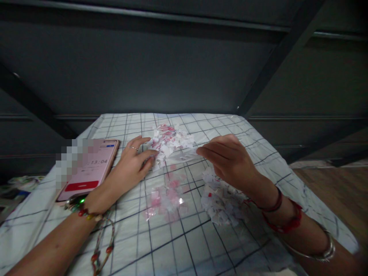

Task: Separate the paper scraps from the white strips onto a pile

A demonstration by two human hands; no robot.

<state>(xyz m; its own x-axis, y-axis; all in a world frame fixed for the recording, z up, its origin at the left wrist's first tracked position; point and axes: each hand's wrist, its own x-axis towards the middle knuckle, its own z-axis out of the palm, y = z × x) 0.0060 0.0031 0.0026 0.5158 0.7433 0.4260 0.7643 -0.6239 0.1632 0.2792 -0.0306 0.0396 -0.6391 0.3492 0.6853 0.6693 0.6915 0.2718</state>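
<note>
My left hand rests at the left edge of a heap of torn white and pink paper scraps, fingers spread and their tips touching it. To the right of that heap, my right hand is raised with its fingers pinched together. Whatever sits in the pinch is too blurred to make out; a whitish translucent strip lies right by these fingertips. Below my right hand is a second heap of mostly white scraps, partly hidden by the wrist. Clear and pink plastic bits are spread between my forearms.
A phone showing a timer lies left of my left wrist. The checked cloth covers the table, which ends against a dark panel. Wooden floor shows at the right. A beaded cord hangs from my left wrist.
</note>
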